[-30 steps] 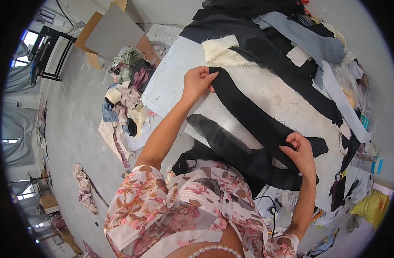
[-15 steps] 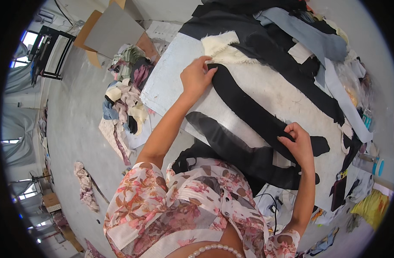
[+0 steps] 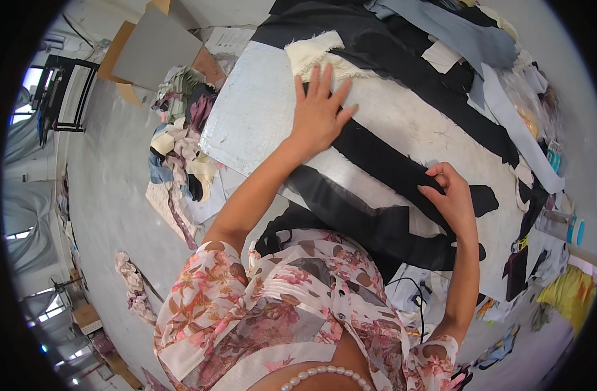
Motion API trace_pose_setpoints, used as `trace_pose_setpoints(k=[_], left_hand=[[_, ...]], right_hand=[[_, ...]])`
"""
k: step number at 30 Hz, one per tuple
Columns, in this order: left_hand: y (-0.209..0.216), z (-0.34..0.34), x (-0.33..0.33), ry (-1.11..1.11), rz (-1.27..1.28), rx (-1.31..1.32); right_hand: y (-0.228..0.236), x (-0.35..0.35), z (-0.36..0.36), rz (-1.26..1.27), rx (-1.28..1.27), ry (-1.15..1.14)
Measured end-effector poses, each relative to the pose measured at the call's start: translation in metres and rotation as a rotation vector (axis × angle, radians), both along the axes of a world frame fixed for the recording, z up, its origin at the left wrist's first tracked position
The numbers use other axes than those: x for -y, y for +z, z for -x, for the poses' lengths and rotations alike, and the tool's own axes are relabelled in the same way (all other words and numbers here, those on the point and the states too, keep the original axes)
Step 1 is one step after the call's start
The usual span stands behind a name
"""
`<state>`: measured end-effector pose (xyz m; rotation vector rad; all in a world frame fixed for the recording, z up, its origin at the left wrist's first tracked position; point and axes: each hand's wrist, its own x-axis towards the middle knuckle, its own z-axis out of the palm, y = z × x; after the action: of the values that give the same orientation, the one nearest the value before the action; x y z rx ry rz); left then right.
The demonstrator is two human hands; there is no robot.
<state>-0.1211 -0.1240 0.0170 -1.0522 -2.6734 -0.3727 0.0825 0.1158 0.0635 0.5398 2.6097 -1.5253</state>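
Note:
A long black fabric strip [image 3: 384, 159] lies slantwise across the pale worktable [image 3: 243, 104]. My left hand [image 3: 319, 116] rests flat on its far left end, fingers spread and covering that part. Toward the near right end, my right hand [image 3: 453, 199] pinches the strip's edge between thumb and fingers. Closer to my body lies a second black piece [image 3: 393, 228], partly sheer, hanging near the table edge. A cream cloth with frayed edges [image 3: 318, 52] sits just beyond my left fingertips.
A large black cloth [image 3: 402, 72] and a grey-blue cloth [image 3: 458, 36] pile up at the far side. Fabric scraps [image 3: 181, 143] heap left of the table near a cardboard box [image 3: 158, 52]. A dark phone-like object [image 3: 516, 277] lies at the right edge.
My left hand has gone from pinching the strip's far end to lying flat on it with fingers spread. The right hand keeps its pinch. The whole view has shifted slightly.

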Motion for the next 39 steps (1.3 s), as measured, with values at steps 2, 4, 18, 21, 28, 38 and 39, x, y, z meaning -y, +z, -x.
trace_pose_setpoints(k=[2,4,18,21,28,38,39], left_hand=[[-0.001,-0.011,-0.005,-0.095,-0.003,0.058],[-0.005,-0.012,-0.006,-0.105,0.037,0.053],[0.000,-0.052,-0.037,-0.307,0.006,0.108],[0.001,-0.052,-0.037,-0.307,0.029,0.102],[-0.006,-0.048,-0.037,-0.300,0.014,0.159],[0.006,-0.074,-0.066,-0.421,0.073,0.084],[0.005,-0.081,-0.074,-0.488,0.075,0.105]], right_hand=[[0.004,0.001,-0.001,-0.062,-0.007,0.014],[0.010,0.002,-0.001,-0.131,-0.028,0.026],[0.005,-0.018,-0.015,-0.201,-0.031,-0.029],[0.005,-0.020,-0.014,-0.308,-0.017,-0.047],[-0.005,-0.020,-0.013,-0.352,0.009,-0.069],[-0.014,-0.020,-0.013,-0.394,-0.053,-0.075],[-0.014,-0.020,-0.013,-0.400,-0.059,-0.078]])
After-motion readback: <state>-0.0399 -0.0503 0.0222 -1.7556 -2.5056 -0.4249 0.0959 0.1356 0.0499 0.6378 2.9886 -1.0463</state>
